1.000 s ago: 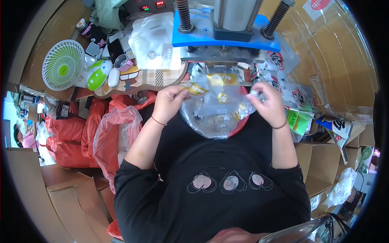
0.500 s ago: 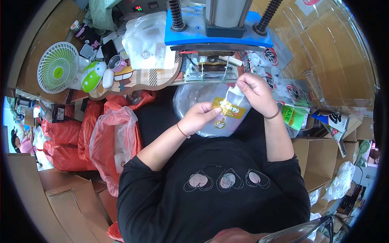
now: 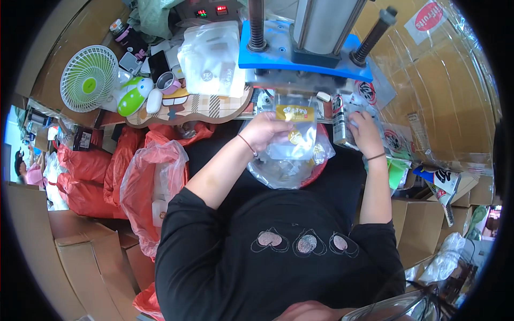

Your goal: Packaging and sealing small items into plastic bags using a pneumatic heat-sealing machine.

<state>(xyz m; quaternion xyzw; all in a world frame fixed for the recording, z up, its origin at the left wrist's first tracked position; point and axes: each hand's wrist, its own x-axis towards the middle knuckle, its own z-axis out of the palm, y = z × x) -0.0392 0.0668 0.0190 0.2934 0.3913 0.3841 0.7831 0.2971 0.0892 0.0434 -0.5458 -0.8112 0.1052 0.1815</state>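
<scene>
My left hand (image 3: 266, 131) pinches the left edge of a clear plastic pouch (image 3: 301, 143) with a gold printed band. The pouch's upper end lies beneath the blue-topped press (image 3: 300, 56), in the gap under its blurred upper block. My right hand (image 3: 367, 132) rests to the right of the press, fingers loosely bent and apart over printed plastic wrapping (image 3: 341, 124). I cannot see anything gripped in it. Below the pouch sits a red basin (image 3: 317, 174) lined with a clear plastic bag (image 3: 273, 179).
Stacked clear pouches (image 3: 211, 61) lie on a checked board left of the press. Beyond them are a green-white fan (image 3: 89, 78), a mug (image 3: 168, 83) and a phone (image 3: 158, 65). Red plastic bags (image 3: 88, 174) fill the left side. Cardboard boxes (image 3: 428, 69) stand at the right.
The pouch has moved up under the press, held by my left hand alone. My right hand has let go of its top and moved right. The press's upper block has come lower.
</scene>
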